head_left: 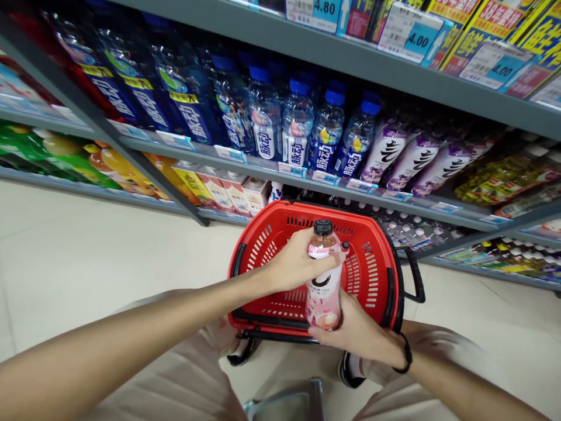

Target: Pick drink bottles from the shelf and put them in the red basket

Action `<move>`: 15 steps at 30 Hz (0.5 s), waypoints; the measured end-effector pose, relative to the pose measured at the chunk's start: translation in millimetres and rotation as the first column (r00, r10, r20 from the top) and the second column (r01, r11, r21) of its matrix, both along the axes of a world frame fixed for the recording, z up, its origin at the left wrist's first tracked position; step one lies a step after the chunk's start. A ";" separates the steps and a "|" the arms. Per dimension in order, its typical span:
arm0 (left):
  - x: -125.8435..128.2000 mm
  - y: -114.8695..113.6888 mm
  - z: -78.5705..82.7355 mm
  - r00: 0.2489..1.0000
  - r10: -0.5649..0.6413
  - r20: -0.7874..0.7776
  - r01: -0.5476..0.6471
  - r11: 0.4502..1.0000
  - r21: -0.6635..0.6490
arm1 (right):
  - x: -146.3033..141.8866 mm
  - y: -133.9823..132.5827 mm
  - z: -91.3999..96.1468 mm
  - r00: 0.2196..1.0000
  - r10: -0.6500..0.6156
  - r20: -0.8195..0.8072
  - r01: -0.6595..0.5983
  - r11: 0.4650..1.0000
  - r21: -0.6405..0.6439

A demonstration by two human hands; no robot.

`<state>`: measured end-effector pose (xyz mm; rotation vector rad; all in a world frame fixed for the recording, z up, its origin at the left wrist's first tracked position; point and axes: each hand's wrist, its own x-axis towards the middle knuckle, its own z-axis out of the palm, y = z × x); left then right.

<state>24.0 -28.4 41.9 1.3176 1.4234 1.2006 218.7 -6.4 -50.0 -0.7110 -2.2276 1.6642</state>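
A pink drink bottle (322, 292) with a black cap is held above a red shopping basket (383, 234). My left hand (298, 260) wraps round its upper part, just under the cap, with fingers across the front. Lower down, my right hand (350, 324) grips the bottle near its base, thumb in front. The bottle stands nearly upright, its printed label facing me. Slotted red walls of the basket surround it behind and at both sides. Some of my fingers are hidden behind the bottle.
Shelving (245, 158) runs along the far side, with blue-capped bottles (298, 123), purple-white bottles (421, 158) and juice cartons (236, 193). A black basket handle (414, 275) sticks out right. A grey metal frame (284, 400) stands on the floor between my legs.
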 end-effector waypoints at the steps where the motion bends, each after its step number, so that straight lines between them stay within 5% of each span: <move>1: 0.1 0.2 0.1 1.000 -0.006 0.003 0.006 1.000 0.003 | 0.0 0.0 -0.3 1.000 0.000 -0.002 0.000 1.000 0.000; 15: 0.3 2.0 -3.5 1.000 0.001 -0.006 -0.002 0.998 -0.070 | 0.7 -1.0 -0.1 1.000 -0.001 -0.021 0.001 1.000 0.001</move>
